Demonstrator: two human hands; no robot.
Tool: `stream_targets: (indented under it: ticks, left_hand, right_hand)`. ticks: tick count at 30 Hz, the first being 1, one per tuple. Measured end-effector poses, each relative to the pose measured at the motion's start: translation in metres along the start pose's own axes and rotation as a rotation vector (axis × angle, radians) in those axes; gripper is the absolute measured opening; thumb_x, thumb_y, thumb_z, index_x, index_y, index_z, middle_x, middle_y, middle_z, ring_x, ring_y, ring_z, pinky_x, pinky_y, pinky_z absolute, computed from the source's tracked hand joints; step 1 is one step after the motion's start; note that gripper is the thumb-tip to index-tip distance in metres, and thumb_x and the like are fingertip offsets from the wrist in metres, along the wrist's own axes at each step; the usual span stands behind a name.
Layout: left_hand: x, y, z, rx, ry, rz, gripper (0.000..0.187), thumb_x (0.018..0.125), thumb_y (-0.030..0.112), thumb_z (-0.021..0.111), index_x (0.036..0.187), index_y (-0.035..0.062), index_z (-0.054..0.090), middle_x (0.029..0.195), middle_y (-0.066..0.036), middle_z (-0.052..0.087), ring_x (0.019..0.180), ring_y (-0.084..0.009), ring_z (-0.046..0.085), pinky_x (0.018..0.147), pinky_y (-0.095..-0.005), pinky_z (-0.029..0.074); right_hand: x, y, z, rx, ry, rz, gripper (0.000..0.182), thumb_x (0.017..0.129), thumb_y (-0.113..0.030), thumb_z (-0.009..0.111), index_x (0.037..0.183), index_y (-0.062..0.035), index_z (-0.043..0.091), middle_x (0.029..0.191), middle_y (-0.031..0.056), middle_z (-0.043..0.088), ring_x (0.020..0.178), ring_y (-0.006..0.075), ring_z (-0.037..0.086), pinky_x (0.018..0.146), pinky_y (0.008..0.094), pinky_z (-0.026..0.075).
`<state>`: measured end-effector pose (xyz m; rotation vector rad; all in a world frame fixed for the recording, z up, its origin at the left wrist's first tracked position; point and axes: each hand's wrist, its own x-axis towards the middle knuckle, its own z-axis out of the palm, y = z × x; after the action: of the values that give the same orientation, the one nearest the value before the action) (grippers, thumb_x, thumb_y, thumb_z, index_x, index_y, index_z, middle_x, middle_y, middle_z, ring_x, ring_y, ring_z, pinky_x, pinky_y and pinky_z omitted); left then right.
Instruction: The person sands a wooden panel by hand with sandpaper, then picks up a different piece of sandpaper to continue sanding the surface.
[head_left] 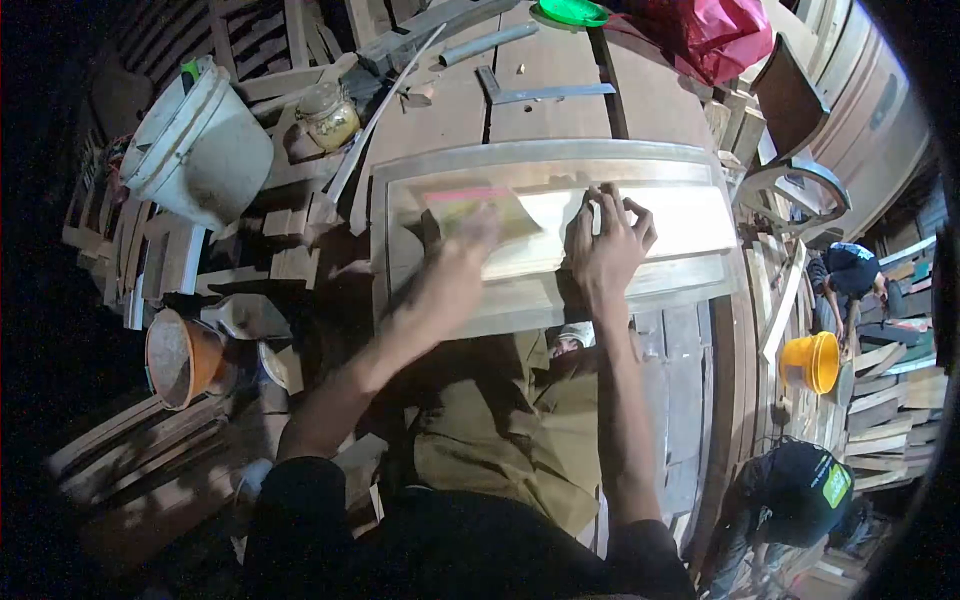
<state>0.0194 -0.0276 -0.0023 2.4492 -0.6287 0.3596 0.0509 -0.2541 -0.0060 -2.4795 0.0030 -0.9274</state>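
Observation:
A wooden frame (pixel 420 160) with a pale border lies across the bench in front of me, and a bright white strip (pixel 690 220) rests within it. My left hand (pixel 465 245), smeared by motion, is at a yellowish sheet with a pink edge (pixel 500 208) over the left part of the strip; its fingers are too blurred to read. My right hand (pixel 608 240) rests on the strip near its middle, fingers bent and apart, with nothing visible held in them.
Beyond the frame lie a metal square (pixel 550 94), a grey tube (pixel 488 45) and a green dish (pixel 573 11). A white bucket (pixel 215 150), a jar (pixel 328 117) and an orange bucket (pixel 187 358) stand left. At right are a yellow bucket (pixel 810 362) and two people.

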Motion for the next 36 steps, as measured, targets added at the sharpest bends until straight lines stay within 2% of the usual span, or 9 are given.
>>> stream_targets:
  ticks: [4,8,12,17,23,28,31,34,36]
  left_hand:
    - [0.022,-0.019,-0.021,-0.051,-0.006,-0.239,0.047,0.095,-0.011,0.042,0.139,-0.0127,0.057,0.152,-0.032,0.05,0.147,-0.0432,0.045,0.127,-0.0491,0.032]
    - [-0.028,0.027,-0.006,0.059,-0.06,0.189,0.057,0.085,-0.014,0.049,0.141,-0.0121,0.054,0.148,-0.032,0.054,0.146,-0.0419,0.047,0.124,-0.0498,0.036]
    - [0.008,-0.02,-0.014,-0.021,0.068,-0.105,0.053,0.089,-0.014,0.047,0.141,-0.0105,0.055,0.15,-0.032,0.052,0.142,-0.0461,0.049,0.124,-0.049,0.037]
    - [-0.023,0.017,-0.009,-0.004,-0.005,0.062,0.04,0.098,-0.005,0.052,0.136,-0.0122,0.06,0.144,-0.033,0.057,0.14,-0.046,0.052,0.122,-0.0486,0.04]
    - [0.004,-0.008,-0.032,-0.069,0.032,-0.19,0.039,0.094,-0.007,0.052,0.131,-0.0129,0.063,0.137,-0.035,0.061,0.137,-0.0453,0.055,0.118,-0.0484,0.044]
    - [-0.03,0.018,-0.019,0.041,-0.036,0.12,0.046,0.092,-0.011,0.049,0.137,-0.0114,0.059,0.145,-0.032,0.057,0.142,-0.0403,0.052,0.122,-0.0472,0.04]
    - [-0.011,-0.02,-0.031,0.057,-0.015,0.041,0.044,0.094,-0.008,0.051,0.138,-0.0118,0.058,0.14,-0.032,0.06,0.134,-0.042,0.059,0.118,-0.0481,0.045]
    - [0.021,0.009,-0.074,-0.027,-0.357,-0.585,0.044,0.095,-0.007,0.052,0.137,-0.012,0.058,0.14,-0.035,0.059,0.133,-0.045,0.058,0.116,-0.0477,0.047]
    - [-0.034,-0.021,-0.025,0.216,0.022,0.086,0.042,0.095,-0.008,0.052,0.136,-0.0117,0.059,0.143,-0.035,0.056,0.138,-0.0456,0.054,0.118,-0.0473,0.046]
  right_hand:
    - [0.0,0.0,0.002,-0.041,0.009,-0.007,0.024,0.094,-0.021,0.065,0.113,-0.0111,0.074,0.136,0.0066,0.069,0.12,0.0333,0.054,0.111,0.0476,0.034]
    - [0.0,0.0,0.001,-0.028,-0.001,-0.006,0.024,0.093,-0.02,0.065,0.114,-0.0101,0.074,0.135,0.0065,0.07,0.12,0.0339,0.054,0.111,0.0471,0.034]
    - [0.0,-0.001,0.0,-0.013,0.012,-0.032,0.026,0.094,-0.021,0.065,0.116,-0.0098,0.073,0.136,0.0069,0.069,0.12,0.0344,0.053,0.111,0.0478,0.034]
    - [0.001,0.002,0.003,-0.042,0.005,-0.028,0.029,0.092,-0.021,0.065,0.118,-0.0101,0.072,0.138,0.0067,0.068,0.119,0.0338,0.053,0.111,0.0481,0.034]
    - [-0.001,-0.002,0.002,-0.05,-0.004,-0.02,0.029,0.092,-0.02,0.065,0.118,-0.0101,0.072,0.136,0.005,0.069,0.119,0.0334,0.054,0.111,0.0475,0.035]
    - [0.001,0.001,0.003,-0.019,-0.004,-0.012,0.027,0.094,-0.021,0.064,0.117,-0.0101,0.073,0.136,0.0052,0.069,0.12,0.0324,0.054,0.111,0.0472,0.034]
    - [-0.001,0.004,0.005,-0.039,0.005,-0.048,0.028,0.095,-0.022,0.063,0.119,-0.0093,0.073,0.136,0.0075,0.069,0.12,0.033,0.054,0.111,0.0478,0.034]
    - [0.003,0.0,0.002,-0.04,0.003,-0.044,0.029,0.095,-0.021,0.063,0.119,-0.0086,0.073,0.135,0.0091,0.069,0.12,0.0337,0.054,0.111,0.0476,0.034]
    - [0.001,0.001,0.002,-0.038,0.008,-0.043,0.028,0.095,-0.021,0.063,0.118,-0.0094,0.074,0.134,0.0088,0.069,0.119,0.0338,0.054,0.111,0.0475,0.034]
